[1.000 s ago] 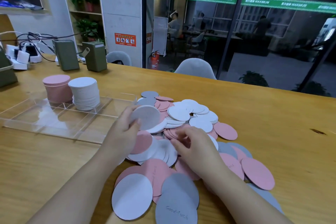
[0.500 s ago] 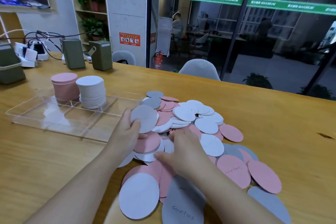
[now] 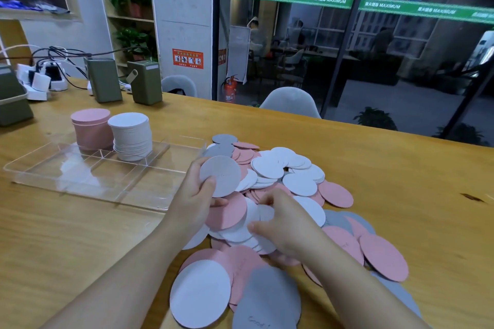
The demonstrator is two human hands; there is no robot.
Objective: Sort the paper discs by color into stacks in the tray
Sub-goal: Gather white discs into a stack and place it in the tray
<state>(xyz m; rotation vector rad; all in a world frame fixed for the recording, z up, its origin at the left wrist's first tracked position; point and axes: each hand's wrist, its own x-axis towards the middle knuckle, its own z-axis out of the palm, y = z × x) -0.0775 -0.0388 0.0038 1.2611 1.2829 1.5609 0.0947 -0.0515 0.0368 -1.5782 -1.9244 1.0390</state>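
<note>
Discs lie heaped on my table right of the tray. My left hand grips a grey disc; my right hand pinches white ones in the heap.

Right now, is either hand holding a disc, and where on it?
The left hand holds a grey disc by its lower left edge, thumb on its face. The right hand is in the pile; whether it grips anything cannot be told.
</note>
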